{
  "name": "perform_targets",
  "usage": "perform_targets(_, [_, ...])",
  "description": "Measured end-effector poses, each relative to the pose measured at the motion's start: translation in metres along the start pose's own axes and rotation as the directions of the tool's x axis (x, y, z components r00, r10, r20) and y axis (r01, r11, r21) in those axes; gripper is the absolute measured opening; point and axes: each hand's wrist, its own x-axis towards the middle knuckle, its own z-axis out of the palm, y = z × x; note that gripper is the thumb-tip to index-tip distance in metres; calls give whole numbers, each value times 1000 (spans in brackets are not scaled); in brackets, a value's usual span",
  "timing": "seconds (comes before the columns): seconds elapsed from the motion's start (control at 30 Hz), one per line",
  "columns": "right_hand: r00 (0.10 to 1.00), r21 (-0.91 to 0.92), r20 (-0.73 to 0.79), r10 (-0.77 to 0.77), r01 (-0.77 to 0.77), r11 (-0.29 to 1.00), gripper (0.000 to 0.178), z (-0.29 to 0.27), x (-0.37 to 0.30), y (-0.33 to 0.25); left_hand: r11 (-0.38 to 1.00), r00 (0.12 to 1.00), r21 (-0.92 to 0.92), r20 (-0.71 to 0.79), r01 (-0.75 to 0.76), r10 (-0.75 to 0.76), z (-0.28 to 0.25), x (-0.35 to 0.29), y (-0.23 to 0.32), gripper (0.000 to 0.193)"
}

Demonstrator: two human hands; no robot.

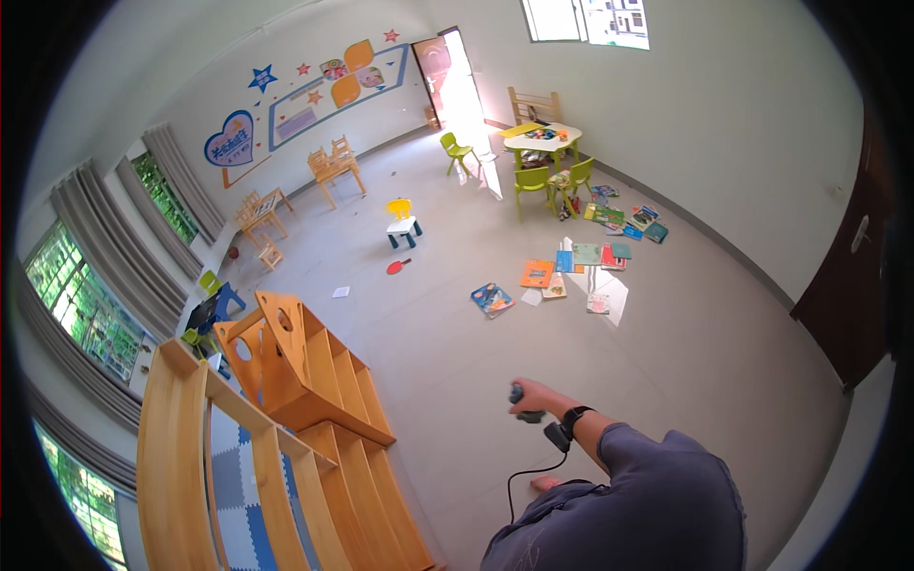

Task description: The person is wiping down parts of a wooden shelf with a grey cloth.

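My right hand (541,396) reaches out from the right, above the floor, with its fingers wrapped round a dark grey hand-held device (530,416). Parts of this device stick out above and below the fist; its exact kind is not clear. A black band (575,415) circles the wrist, and a small dark box (556,437) sits beside it with a black cable (519,476) running down. My left hand does not show. A patch of bare skin, seemingly a foot, peeks out beside my dark clothing.
Wooden shelves (357,466) stand close by on the left. Books (537,274) lie scattered ahead on the floor (447,352), with a red paddle (398,267) and a small white-topped chair (404,228) farther off. Green chairs surround a white table (543,143) by the right wall. A brown door (852,247) is at right.
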Motion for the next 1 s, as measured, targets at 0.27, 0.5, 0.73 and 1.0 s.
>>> perform_targets(0.27, [481, 191, -35, -876, 864, 466, 65, 8, -49, -365, 977, 999, 210, -16, 47, -44, -91, -35, -62, 38])
perform_targets(0.5, [-141, 231, -234, -962, 953, -196, 47, 36, -142, -588, 689, 950, 724, 206, 13, -234, -192, -70, -142, 37])
perform_targets(0.73, [-487, 22, -651, -582, 755, -656, 37, 112, -253, -776, 874, 769, 403, 457, 271, -448, -211, -64, -207, 48])
perform_targets(1.0, [-301, 507, -236, -924, 773, -382, 38, 303, -363, -812, 868, 784, 299, 382, 397, -490, -218, -84, -228, 67])
